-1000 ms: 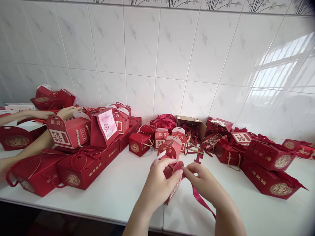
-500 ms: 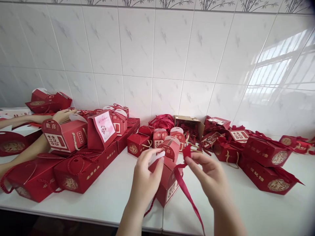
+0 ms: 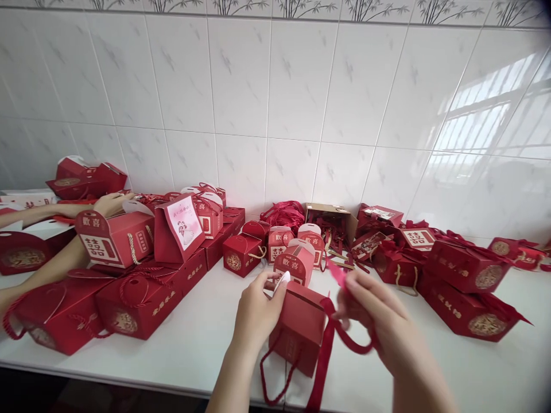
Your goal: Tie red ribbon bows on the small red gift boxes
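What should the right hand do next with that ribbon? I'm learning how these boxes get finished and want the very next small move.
Probably draw the red ribbon snug. The right hand pinches its end beside the small red box, the ribbon sags in a slack loop by the box's side, and the left hand steadies the box's white top flap.

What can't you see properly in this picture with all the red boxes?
- Front of the small red box, head view: the left hand and the angle hide it.
- Tip of the red ribbon: cut off by the bottom edge.
- Right hand: blurred, so its grip on the ribbon is unclear.
- Another person's arm: cut off by the left edge.
- Inside the brown carton: too small.
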`<action>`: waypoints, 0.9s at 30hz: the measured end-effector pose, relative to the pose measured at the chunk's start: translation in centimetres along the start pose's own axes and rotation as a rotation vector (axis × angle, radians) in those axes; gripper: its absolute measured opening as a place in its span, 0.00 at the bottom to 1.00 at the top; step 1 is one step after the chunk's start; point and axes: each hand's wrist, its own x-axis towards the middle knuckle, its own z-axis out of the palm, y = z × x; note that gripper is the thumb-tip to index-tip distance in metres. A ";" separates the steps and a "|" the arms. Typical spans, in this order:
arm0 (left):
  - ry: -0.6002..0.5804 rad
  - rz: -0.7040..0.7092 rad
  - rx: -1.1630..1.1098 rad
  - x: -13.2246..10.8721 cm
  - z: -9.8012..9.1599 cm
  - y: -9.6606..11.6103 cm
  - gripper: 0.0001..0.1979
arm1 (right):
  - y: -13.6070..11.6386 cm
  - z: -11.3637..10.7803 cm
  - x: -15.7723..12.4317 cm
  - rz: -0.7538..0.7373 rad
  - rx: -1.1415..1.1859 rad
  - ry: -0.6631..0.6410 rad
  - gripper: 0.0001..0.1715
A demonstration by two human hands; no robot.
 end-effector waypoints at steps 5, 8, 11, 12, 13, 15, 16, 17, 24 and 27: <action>-0.043 -0.002 -0.033 -0.1 -0.2 0.1 0.20 | 3.3 1.3 3.6 0.197 -0.137 -0.144 0.16; -0.074 -0.026 -0.073 -0.1 -0.4 0.0 0.21 | 4.2 1.8 4.3 0.185 -0.241 -0.163 0.14; -0.064 -0.033 -0.123 0.0 -0.5 -0.1 0.21 | 4.4 2.0 4.5 0.187 -0.288 -0.154 0.13; -0.059 -0.032 -0.141 0.0 -0.5 -0.1 0.22 | 4.4 2.0 4.5 0.193 -0.307 -0.153 0.13; -0.056 -0.032 -0.159 0.0 -0.6 0.0 0.22 | 4.4 2.0 4.5 0.196 -0.328 -0.156 0.13; -0.060 -0.035 -0.188 0.0 -0.6 0.1 0.22 | 4.4 2.1 4.4 0.196 -0.366 -0.170 0.13; -0.067 -0.040 -0.198 -0.1 -0.7 0.2 0.22 | 4.4 2.1 4.4 0.196 -0.377 -0.176 0.13; -0.076 -0.044 -0.206 -0.1 -0.7 0.2 0.22 | 4.3 2.1 4.3 0.195 -0.381 -0.184 0.13; -0.186 -0.137 -0.282 -0.2 -1.0 0.3 0.22 | 3.5 1.7 3.9 0.189 -0.381 -0.263 0.12; -0.199 -0.157 -0.280 -0.2 -1.0 0.4 0.21 | 3.3 1.7 3.9 0.188 -0.388 -0.290 0.13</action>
